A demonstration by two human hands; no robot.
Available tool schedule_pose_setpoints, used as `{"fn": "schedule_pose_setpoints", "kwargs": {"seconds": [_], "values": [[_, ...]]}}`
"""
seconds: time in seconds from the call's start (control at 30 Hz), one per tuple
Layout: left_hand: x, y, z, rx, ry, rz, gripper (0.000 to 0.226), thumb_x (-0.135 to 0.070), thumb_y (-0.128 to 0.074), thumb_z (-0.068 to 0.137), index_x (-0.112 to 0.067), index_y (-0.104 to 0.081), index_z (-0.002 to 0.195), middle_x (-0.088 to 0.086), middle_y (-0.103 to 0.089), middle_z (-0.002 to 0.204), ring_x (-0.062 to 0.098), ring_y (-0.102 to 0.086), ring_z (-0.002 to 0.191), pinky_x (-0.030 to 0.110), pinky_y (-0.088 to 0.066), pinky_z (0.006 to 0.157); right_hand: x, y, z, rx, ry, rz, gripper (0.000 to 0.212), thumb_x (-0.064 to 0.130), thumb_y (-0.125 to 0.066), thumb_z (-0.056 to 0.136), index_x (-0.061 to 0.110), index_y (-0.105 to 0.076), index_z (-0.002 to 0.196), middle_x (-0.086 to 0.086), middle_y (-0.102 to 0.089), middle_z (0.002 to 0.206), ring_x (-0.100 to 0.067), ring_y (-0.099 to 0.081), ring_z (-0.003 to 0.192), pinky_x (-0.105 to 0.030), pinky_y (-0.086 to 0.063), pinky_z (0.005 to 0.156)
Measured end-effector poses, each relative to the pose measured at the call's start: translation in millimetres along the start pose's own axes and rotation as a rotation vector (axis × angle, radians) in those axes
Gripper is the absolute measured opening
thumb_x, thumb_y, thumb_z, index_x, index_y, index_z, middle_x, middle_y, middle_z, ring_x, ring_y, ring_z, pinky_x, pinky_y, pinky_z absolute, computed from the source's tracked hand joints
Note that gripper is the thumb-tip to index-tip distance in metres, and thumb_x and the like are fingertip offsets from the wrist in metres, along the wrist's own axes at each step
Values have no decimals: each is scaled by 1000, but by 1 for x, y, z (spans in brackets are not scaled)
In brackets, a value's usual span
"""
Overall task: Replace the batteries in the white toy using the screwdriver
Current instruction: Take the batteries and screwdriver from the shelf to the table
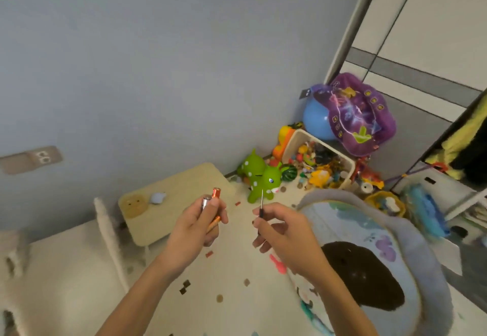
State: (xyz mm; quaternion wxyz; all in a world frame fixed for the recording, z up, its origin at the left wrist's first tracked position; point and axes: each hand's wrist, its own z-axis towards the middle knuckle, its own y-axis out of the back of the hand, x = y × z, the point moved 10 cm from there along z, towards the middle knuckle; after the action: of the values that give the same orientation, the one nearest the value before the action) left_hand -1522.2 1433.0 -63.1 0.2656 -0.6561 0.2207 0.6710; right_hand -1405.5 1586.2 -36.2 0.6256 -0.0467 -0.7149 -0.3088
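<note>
My left hand (200, 226) is raised above the floor and closed around batteries (214, 195); an orange one and a silver one stick out above the fingers. My right hand (283, 231) pinches a small screwdriver (261, 205) with a black handle, its thin metal shaft pointing up. A small pale blue-white toy (157, 197) lies on the low beige table (184, 190), beyond my left hand. Both hands are apart from the toy.
A green spotted toy animal (259, 177) stands on the floor past my hands. A basket of toys (320, 161), a blue ball (315, 118) and a purple cushion (361, 116) fill the corner. A round grey play mat (382, 256) lies at right. Small bits litter the floor.
</note>
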Motion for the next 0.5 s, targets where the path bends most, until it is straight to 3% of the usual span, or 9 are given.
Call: {"fn": "schedule_pose_setpoints", "kwargs": {"seconds": [0.17,0.3,0.5], "values": [[31,62,104,-204,46,8,37,-39,-44,109,-7,-59,97,14,-61,87,17,-33,53,33,-27,54,-5,-43,162,202,60,62,5,11,-66,96,12,-71,95,-14,-71,86,-30,-76,63,-40,-61,56],[58,109,173,-354,76,7,41,-40,-46,106,-2,-58,99,4,-64,88,17,-33,53,29,-27,51,-13,-91,273,364,98,81,4,9,-67,96,12,-69,94,2,-67,80,-27,-74,60,-36,-56,53],[114,192,260,-547,178,68,36,-28,-42,111,1,-61,102,-12,-59,76,11,-37,54,19,-34,54,-33,-188,412,610,105,31,6,12,-68,95,17,-71,96,-11,-71,93,-28,-77,64,-35,-58,54]]}}
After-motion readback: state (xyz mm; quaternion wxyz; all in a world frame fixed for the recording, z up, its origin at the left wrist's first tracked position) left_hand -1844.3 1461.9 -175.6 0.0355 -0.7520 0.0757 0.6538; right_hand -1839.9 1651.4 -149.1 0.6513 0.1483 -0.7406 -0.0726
